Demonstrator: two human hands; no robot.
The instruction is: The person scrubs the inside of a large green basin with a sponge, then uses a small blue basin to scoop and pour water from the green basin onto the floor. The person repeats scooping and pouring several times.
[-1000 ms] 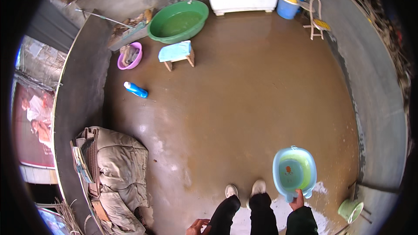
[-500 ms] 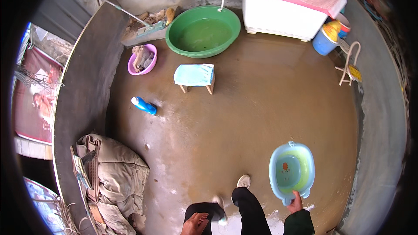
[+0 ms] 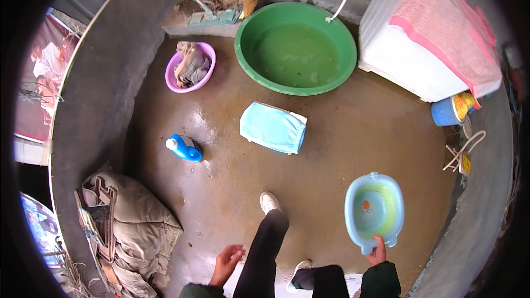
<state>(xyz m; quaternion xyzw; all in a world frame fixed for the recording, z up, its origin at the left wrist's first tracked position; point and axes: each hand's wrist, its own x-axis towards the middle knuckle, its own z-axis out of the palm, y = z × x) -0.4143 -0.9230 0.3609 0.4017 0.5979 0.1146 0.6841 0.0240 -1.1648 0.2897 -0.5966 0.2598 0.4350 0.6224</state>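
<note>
Right hand grips blue basin by its near rim; left hand hangs open, empty.

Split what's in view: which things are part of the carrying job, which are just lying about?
In hand:
- small blue basin, held at its rim by the right hand
- left hand, holding nothing

Lying about:
- big green tub of water
- stool with blue cover
- blue bottle
- pink bowl of cloth
- white washer
- beige bag

Light-blue basin, green inside; green tub; pink bowl; blue bottle, white cap; turquoise-covered stool.
</note>
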